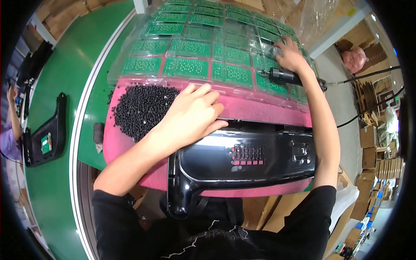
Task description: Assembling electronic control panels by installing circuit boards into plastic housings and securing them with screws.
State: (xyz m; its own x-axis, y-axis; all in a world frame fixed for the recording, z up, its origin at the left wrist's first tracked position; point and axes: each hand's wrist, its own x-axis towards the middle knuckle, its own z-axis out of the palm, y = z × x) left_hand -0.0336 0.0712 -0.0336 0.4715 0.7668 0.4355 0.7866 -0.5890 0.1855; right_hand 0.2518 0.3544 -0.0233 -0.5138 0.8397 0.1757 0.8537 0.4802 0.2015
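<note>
Green tabletop (pixel 88 141), pink mat (pixel 273 107) on it, dark cylindrical piece (pixel 99 131) left of mat. On mat: pile of small black parts (pixel 145 108), glossy black housing (pixel 210 158), clear trays (pixel 211 83).

Person is wearing a black, short-sleeved shirt (pixel 268 245); a pale, jagged line (pixel 193 245), lightning-like, is running across its front, branching into a finer, greyer patch (pixel 214 234) near the middle; left sleeve (pixel 117 223) and right sleeve (pixel 314 212) are showing plain black, both ending around the elbow; left hand (pixel 196 110) and right hand (pixel 291 55) are showing bare, as are both forearms (pixel 327 130).
</note>
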